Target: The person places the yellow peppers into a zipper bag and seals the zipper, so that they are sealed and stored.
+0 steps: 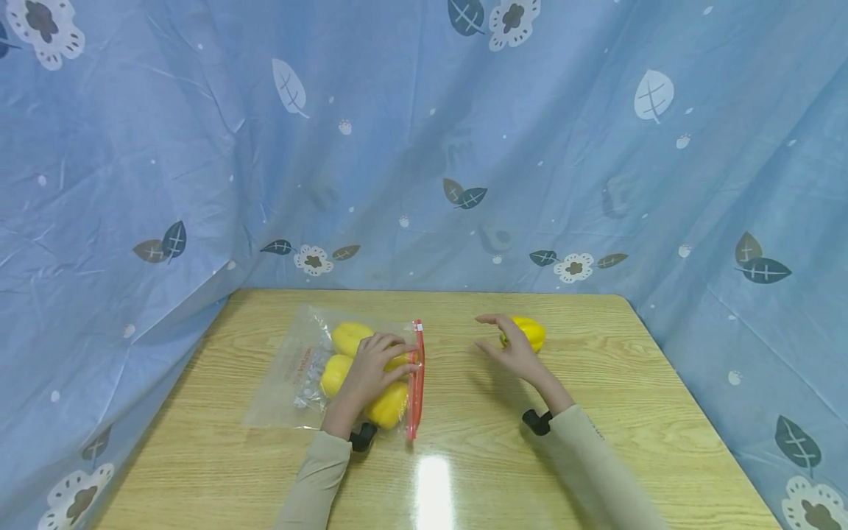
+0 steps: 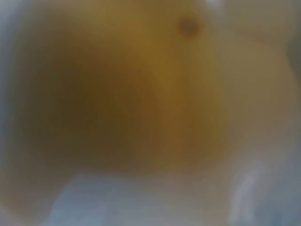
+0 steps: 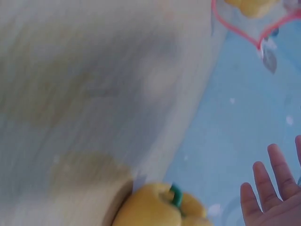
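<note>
A clear zip bag (image 1: 281, 386) with a red zip edge (image 1: 416, 412) lies on the left part of the table and holds several yellow items, among them a yellow bell pepper (image 1: 387, 406). Across the bag, my left hand (image 1: 371, 372) grips near the red edge, thumb and fingertips at the strip. My right hand (image 1: 520, 357) hovers with thumb and fingers spread apart, nothing between them. Just behind it sits another yellow bell pepper (image 1: 532, 331), its green stem (image 3: 176, 195) visible in the right wrist view. The left wrist view is a yellow-brown blur.
The wooden table (image 1: 636, 412) has its far edge against a blue patterned curtain (image 1: 424, 147), which also hangs along both sides. Bare wood lies between the bag and the loose pepper. A bright reflection (image 1: 433, 493) shows near the front.
</note>
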A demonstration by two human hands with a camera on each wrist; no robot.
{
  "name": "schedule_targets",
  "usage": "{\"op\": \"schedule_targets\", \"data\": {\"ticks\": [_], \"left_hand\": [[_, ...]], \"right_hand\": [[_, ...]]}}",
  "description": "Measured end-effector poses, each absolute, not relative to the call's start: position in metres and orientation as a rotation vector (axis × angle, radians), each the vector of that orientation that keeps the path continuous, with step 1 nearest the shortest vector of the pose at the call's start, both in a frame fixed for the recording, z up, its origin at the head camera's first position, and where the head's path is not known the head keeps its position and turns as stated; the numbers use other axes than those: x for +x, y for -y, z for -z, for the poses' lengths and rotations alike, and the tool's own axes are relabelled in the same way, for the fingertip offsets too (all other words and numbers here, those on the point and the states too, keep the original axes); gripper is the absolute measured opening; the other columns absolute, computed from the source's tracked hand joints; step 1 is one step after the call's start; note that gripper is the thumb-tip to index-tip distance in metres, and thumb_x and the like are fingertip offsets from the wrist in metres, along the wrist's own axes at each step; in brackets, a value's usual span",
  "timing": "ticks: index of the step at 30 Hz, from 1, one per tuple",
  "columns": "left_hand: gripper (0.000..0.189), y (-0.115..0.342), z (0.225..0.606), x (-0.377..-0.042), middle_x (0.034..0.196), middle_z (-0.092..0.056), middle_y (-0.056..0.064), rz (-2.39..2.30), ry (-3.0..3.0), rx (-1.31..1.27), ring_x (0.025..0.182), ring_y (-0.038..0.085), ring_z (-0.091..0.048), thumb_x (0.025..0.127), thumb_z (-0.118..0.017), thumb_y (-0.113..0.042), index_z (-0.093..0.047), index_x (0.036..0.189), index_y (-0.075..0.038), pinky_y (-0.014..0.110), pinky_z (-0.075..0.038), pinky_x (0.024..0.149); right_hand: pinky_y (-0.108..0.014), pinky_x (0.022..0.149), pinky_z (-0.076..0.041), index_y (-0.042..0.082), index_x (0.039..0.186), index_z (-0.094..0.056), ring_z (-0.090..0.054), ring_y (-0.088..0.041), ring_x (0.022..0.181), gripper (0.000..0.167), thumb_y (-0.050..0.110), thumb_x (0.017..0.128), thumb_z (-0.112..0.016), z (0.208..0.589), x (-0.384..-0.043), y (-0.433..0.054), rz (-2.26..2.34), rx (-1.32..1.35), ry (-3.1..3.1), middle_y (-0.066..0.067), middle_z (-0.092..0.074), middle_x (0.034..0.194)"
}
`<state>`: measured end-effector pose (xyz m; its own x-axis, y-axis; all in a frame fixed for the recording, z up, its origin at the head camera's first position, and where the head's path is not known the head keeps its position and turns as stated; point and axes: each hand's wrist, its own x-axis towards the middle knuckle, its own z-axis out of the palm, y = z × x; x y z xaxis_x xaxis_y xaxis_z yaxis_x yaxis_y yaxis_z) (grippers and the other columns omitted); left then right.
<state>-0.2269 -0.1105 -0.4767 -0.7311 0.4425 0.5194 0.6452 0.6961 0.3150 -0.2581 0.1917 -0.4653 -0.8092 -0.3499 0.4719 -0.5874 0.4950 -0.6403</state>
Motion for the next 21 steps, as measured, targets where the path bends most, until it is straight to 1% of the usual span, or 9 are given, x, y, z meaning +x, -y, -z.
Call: {"op": "schedule_targets", "data": {"ticks": [3,8,11,17,21], "left_hand": [[0.038,0.111,0.476,-0.227,0.111,-0.061,-0.001,0.685,2.504,-0.843,0.110,0.020,-0.050,0.086,-0.059,-0.048,-0.066,0.114,-0.023,0.044,-0.038,0.094],[0.038,0.110,0.476,-0.226,0.111,-0.061,-0.001,0.686,2.518,-0.837,0.110,0.021,-0.050,0.086,-0.059,-0.047,-0.066,0.113,-0.022,0.045,-0.037,0.095],[0.038,0.110,0.476,-0.225,0.111,-0.061,0.000,0.689,2.522,-0.834,0.110,0.021,-0.050,0.085,-0.060,-0.047,-0.067,0.113,-0.022,0.045,-0.037,0.095],[0.038,0.110,0.477,-0.225,0.110,-0.061,0.000,0.692,2.519,-0.835,0.109,0.022,-0.050,0.085,-0.060,-0.047,-0.067,0.112,-0.021,0.045,-0.037,0.094],[0.038,0.109,0.477,-0.225,0.110,-0.062,-0.001,0.692,2.525,-0.835,0.109,0.021,-0.050,0.085,-0.060,-0.047,-0.067,0.112,-0.021,0.045,-0.037,0.094]], "right_hand": [[-0.053,0.098,-0.038,0.003,0.124,-0.053,-0.047,-0.032,0.118,0.043,0.012,0.084,-0.068,0.461,-0.263,-0.204,-1.177,0.756,2.473,-0.013,-0.055,0.123],[-0.055,0.099,-0.035,0.004,0.124,-0.054,-0.045,-0.034,0.119,0.041,0.013,0.086,-0.067,0.457,-0.268,-0.224,-1.132,0.677,2.511,-0.015,-0.055,0.124],[-0.056,0.099,-0.034,0.003,0.123,-0.054,-0.044,-0.036,0.119,0.041,0.011,0.085,-0.067,0.456,-0.270,-0.236,-1.131,0.662,2.518,-0.017,-0.054,0.125],[-0.056,0.101,-0.031,0.001,0.123,-0.054,-0.043,-0.038,0.119,0.042,0.008,0.085,-0.067,0.461,-0.275,-0.255,-1.112,0.673,2.521,-0.019,-0.054,0.124],[-0.058,0.101,-0.029,-0.001,0.124,-0.052,-0.041,-0.039,0.119,0.045,0.010,0.084,-0.068,0.466,-0.277,-0.265,-1.084,0.654,2.581,-0.020,-0.052,0.125]]}}
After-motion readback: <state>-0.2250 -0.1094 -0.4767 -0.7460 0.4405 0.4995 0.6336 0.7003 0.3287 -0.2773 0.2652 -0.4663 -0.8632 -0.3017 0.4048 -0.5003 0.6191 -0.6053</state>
